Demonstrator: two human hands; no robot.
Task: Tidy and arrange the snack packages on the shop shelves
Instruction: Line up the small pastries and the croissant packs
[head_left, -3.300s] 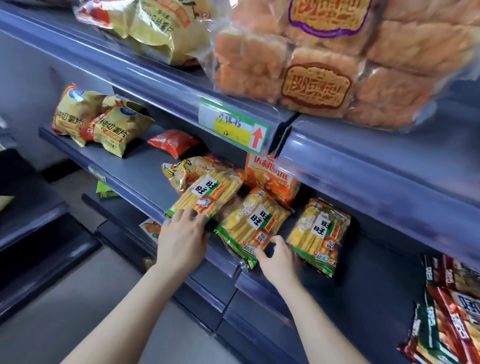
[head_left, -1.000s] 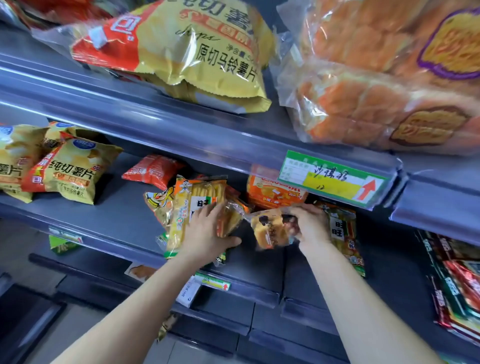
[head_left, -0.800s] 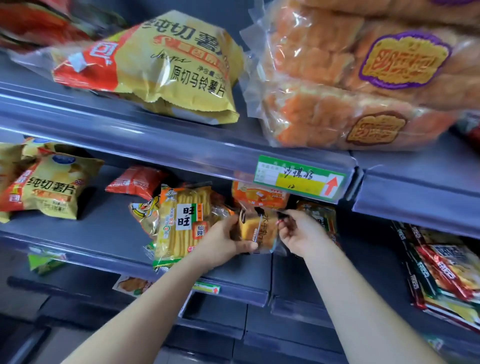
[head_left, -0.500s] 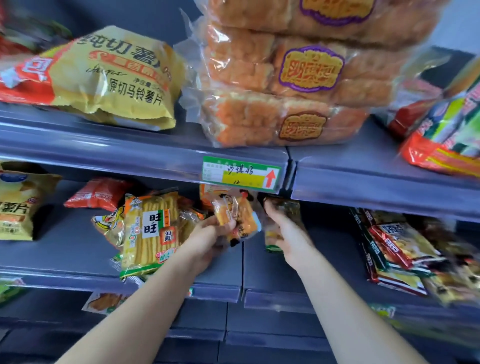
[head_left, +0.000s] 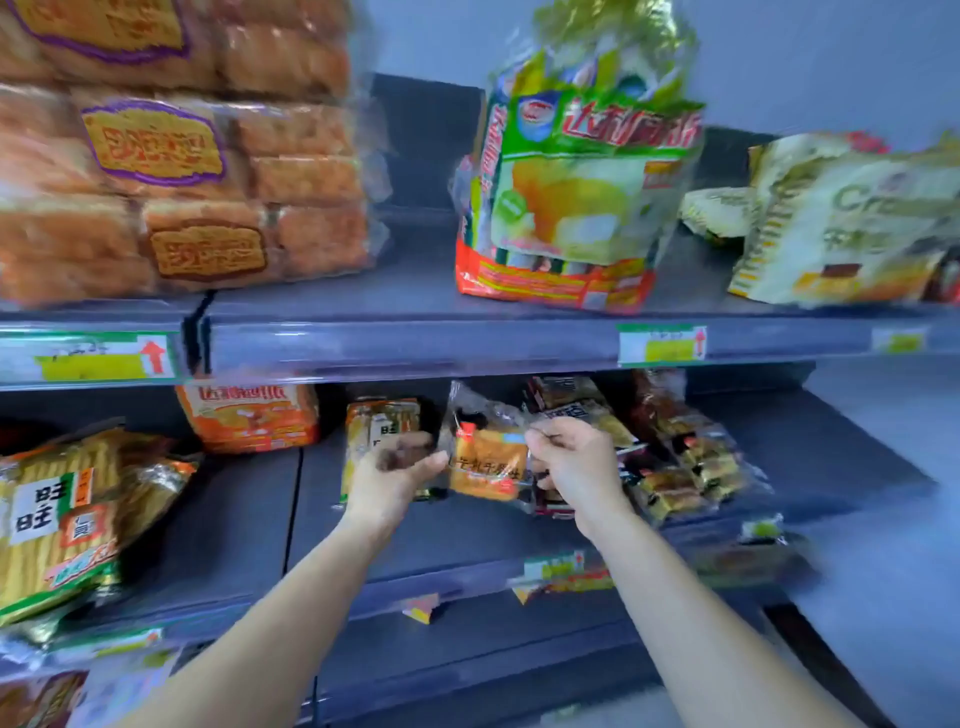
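1. The middle shelf (head_left: 249, 525) looks only partly tidied: rice-cracker bags (head_left: 57, 525) sprawl at the left, and mixed packets (head_left: 691, 462) crowd together at the right.
2. A small orange snack packet (head_left: 485, 462) hangs above the shelf, not yet placed.
3. The right hand (head_left: 569, 462) pinches its upper edge.
4. The left hand (head_left: 392, 473), blurred, fingers loosely spread, touches its left side; whether it grips I cannot tell.

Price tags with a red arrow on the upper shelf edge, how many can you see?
2. One price tag sits at the far left of the upper shelf edge, the other right of centre. A blurred label further right shows no clear arrow.
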